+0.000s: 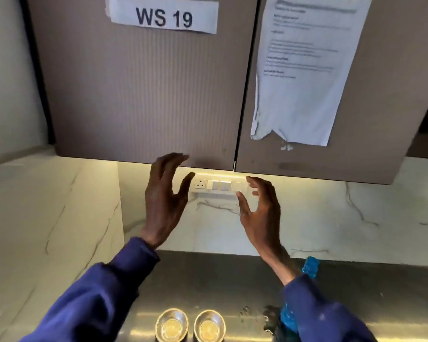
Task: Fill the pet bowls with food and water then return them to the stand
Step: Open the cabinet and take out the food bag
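Observation:
Two small steel pet bowls sit side by side on the steel counter at the bottom of the view, the left bowl (172,324) and the right bowl (209,326). Each shows a yellowish glint inside; I cannot tell their contents. My left hand (164,198) is raised high above them with fingers spread, its fingertips at the lower edge of the wall cabinet. My right hand (262,210) is also lifted, fingers apart, in front of the switch panel. Neither hand holds anything.
A brown wall cabinet (143,95) with a "WS 19" label and a taped paper sheet (302,70) hangs overhead. A white socket and switch panel (218,185) is on the marble backsplash. A blue object (309,266) stands behind my right sleeve. Water spots wet the counter (208,280).

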